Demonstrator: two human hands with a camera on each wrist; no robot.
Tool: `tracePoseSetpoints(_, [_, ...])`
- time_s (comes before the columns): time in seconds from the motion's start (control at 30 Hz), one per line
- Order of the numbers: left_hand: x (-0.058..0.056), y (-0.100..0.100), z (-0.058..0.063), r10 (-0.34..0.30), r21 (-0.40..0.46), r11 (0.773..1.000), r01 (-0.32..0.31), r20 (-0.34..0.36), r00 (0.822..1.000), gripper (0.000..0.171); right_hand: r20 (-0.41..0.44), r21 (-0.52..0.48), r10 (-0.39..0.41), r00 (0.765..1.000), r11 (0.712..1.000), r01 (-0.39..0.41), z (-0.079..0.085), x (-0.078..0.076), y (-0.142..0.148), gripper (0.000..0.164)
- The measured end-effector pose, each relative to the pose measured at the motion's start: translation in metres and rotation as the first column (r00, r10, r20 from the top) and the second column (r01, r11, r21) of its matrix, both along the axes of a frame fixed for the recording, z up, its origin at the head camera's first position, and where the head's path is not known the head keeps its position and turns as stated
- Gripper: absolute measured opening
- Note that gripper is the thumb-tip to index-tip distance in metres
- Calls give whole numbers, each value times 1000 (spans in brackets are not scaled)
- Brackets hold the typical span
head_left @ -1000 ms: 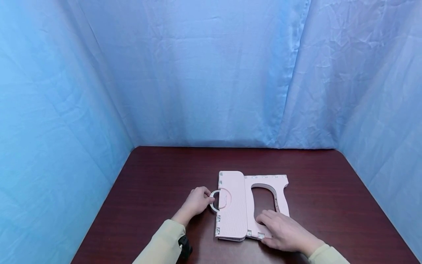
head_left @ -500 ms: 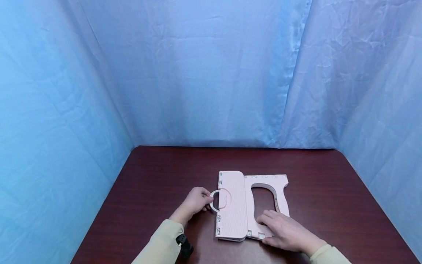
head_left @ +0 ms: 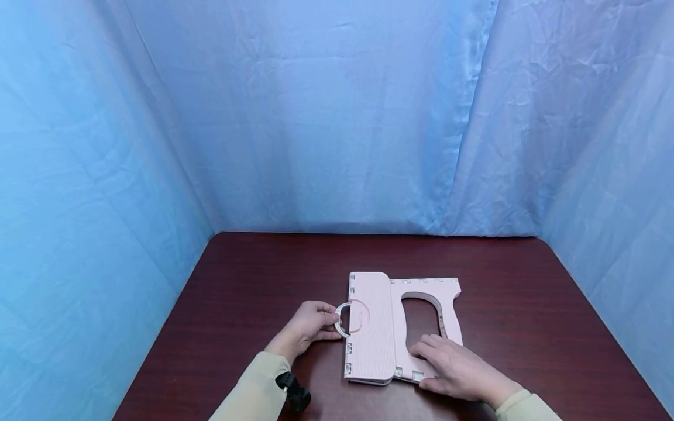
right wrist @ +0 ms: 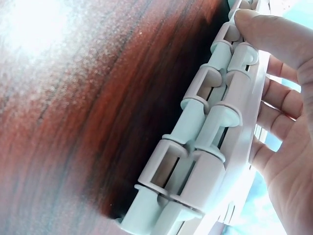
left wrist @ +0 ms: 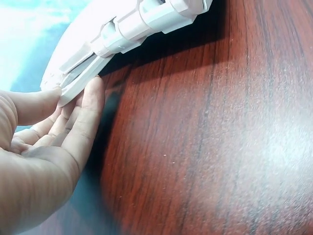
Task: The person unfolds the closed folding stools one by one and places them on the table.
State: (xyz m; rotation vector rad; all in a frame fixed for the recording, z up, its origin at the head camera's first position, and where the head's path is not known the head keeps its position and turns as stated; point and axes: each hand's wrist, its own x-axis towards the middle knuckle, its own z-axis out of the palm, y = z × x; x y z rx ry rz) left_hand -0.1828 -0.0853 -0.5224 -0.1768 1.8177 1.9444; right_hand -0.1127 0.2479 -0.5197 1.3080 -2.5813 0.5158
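Note:
A pale pink folding step stool (head_left: pixel 372 351) lies folded flat on the table, its leg frame with a large cutout toward the right. From its left edge sticks out a white curved carry handle (head_left: pixel 339 328). My left hand (head_left: pixel 305 327) pinches that handle; in the left wrist view the thumb lies on one side of the handle (left wrist: pixel 80 87) and the fingers on the other. My right hand (head_left: pixel 457 367) grips the near right part of the leg frame, fingers reaching into the cutout. In the right wrist view the thumb presses the hinged edge (right wrist: pixel 210 161).
The dark red-brown wooden table (head_left: pixel 263 275) has rounded far corners. Blue curtains (head_left: pixel 326 146) hang behind it and along both sides. A black strap (head_left: pixel 295 393) is on the left wrist, over a pale sleeve (head_left: pixel 253 392).
My left hand has shifted slightly left, and its lower fingers have straightened and come into view below the handle. The right hand and the stool stay in place.

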Motion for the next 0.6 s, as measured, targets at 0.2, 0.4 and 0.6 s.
tracePoseSetpoints(0.2, [0, -3, -3, 19, 71, 997, -21, 34, 999, 29, -2, -4, 15, 1000, 1000, -15, 0, -1, 1, 49])
tracePoseSetpoints(0.4, [0, -6, -3, 26, 113, 993, -32, 51, 998, 28, -17, -20, 31, 999, 999, -31, 0, -2, 2, 49])
tracePoseSetpoints(0.6, [-2, -7, -3, 45, 156, 986, -55, 68, 997, 22, -28, -49, 52, 998, 997, -53, 1, -4, 4, 50])
